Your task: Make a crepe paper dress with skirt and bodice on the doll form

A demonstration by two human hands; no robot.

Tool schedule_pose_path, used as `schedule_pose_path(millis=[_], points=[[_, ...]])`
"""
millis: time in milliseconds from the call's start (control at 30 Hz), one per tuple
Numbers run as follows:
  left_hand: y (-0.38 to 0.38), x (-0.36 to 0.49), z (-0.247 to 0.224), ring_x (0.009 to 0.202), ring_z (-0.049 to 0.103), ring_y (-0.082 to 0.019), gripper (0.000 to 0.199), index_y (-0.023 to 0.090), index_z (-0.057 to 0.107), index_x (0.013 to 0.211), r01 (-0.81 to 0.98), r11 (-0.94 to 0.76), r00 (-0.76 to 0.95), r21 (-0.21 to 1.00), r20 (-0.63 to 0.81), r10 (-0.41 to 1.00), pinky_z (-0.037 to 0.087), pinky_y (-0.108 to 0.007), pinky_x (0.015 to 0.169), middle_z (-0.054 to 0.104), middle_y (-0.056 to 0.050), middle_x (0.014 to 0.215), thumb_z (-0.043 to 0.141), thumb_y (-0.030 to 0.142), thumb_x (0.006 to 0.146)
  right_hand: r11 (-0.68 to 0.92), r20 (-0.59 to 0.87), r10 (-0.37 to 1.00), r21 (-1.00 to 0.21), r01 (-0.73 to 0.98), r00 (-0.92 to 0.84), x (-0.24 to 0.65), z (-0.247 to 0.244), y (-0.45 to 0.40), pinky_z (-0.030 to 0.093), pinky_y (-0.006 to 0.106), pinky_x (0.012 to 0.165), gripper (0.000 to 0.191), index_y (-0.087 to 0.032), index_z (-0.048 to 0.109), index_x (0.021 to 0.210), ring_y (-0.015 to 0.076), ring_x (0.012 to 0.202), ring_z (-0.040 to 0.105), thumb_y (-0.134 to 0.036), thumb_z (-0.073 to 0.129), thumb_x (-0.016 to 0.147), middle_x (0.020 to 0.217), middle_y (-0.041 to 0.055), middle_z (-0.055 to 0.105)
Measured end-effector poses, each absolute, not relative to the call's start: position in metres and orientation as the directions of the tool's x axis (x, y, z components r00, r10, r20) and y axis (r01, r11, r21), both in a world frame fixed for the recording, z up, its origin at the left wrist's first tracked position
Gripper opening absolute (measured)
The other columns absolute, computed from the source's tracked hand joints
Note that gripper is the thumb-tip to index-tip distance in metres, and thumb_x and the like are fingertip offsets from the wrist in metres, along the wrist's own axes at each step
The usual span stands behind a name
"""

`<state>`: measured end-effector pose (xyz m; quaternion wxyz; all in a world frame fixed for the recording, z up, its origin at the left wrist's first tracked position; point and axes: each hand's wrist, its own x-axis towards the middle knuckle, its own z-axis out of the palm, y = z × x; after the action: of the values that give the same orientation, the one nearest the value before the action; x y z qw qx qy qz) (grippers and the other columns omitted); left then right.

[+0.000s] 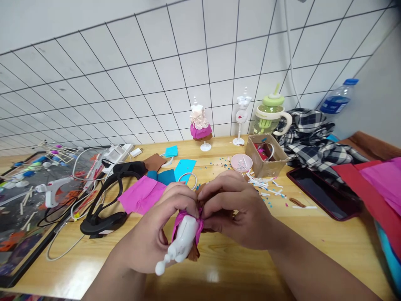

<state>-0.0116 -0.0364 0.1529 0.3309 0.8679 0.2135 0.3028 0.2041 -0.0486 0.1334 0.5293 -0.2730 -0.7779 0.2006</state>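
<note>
Over the wooden table [219, 267], we hold the small white mannequin [184, 234] between our hands, its knobbed end pointing down toward us, our left hand [166, 221] wrapped around it and our right hand [232, 209] pinching its pink and brown paper skirt [199, 228].

1. The left grip [153, 232] holds a white form [188, 232], tilted, its knobbed end toward the lower left.
2. The right grip [241, 209] pinches pink paper [200, 225] around the form; brown paper [194, 253] shows beneath.
3. Near the wall [150, 75], a dressed form [200, 125] and a barer form [242, 115] stand upright on the bench [225, 267].
4. A pink dish [235, 166] sits just beside a box [271, 167], with scraps [266, 183] in front.
5. Right of the box lies a phone [322, 194], near plaid cloth [313, 142].
6. A pink sheet [142, 194] lies near a black strap [119, 175]; a glue gun [56, 190] is further left.
</note>
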Motion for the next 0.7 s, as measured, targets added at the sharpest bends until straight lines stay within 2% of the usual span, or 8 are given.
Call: schedule_pose_path(millis=[233, 500, 633, 700], points=[[-0.0373, -0.0150, 0.1469, 0.096, 0.055, -0.022, 0.043, 0.024, 0.054, 0.102, 0.192, -0.715, 0.723, 0.672, 0.396, 0.567, 0.043, -0.037, 0.094, 0.059, -0.005, 0.097, 0.079, 0.041, 0.071, 0.786, 0.744, 0.608, -0.612, 0.083, -0.276, 0.2020, 0.1328, -0.0480, 0.044, 0.033, 0.089, 0.018, -0.020, 0.069, 0.078, 0.0144, 0.087, 0.066, -0.037, 0.074, 0.080, 0.091, 0.0019, 0.071], [-0.0341, -0.0107, 0.1498, 0.096, 0.057, -0.022, 0.035, 0.024, 0.057, 0.101, 0.142, -0.726, 0.746, 0.673, 0.410, 0.525, 0.046, -0.040, 0.092, 0.062, -0.005, 0.098, 0.077, 0.036, 0.075, 0.738, 0.707, 0.643, -0.674, -0.007, -0.295, 0.2000, 0.1354, -0.0475, 0.051, 0.026, 0.080, 0.016, -0.018, 0.066, 0.073, 0.0127, 0.083, 0.064, -0.029, 0.072, 0.082, 0.088, 0.0030, 0.066], [-0.0342, -0.0087, 0.1530, 0.095, 0.057, -0.022, 0.033, 0.023, 0.058, 0.102, 0.126, -0.779, 0.745, 0.615, 0.460, 0.483, 0.043, -0.043, 0.096, 0.063, -0.005, 0.096, 0.077, 0.032, 0.076, 0.655, 0.625, 0.713, -0.755, -0.016, -0.318, 0.2022, 0.1339, -0.0490, 0.051, 0.027, 0.079, 0.016, -0.020, 0.061, 0.077, 0.0129, 0.083, 0.062, -0.025, 0.076, 0.078, 0.091, 0.0018, 0.062], [-0.0359, -0.0084, 0.1528, 0.097, 0.057, -0.021, 0.034, 0.022, 0.059, 0.103, 0.128, -0.813, 0.762, 0.568, 0.468, 0.447, 0.042, -0.042, 0.098, 0.065, -0.004, 0.096, 0.078, 0.025, 0.075, 0.561, 0.535, 0.774, -0.827, -0.023, -0.338, 0.2050, 0.1322, -0.0492, 0.051, 0.027, 0.075, 0.028, -0.022, 0.056, 0.086, 0.0138, 0.083, 0.060, -0.029, 0.080, 0.073, 0.094, 0.0012, 0.061]])
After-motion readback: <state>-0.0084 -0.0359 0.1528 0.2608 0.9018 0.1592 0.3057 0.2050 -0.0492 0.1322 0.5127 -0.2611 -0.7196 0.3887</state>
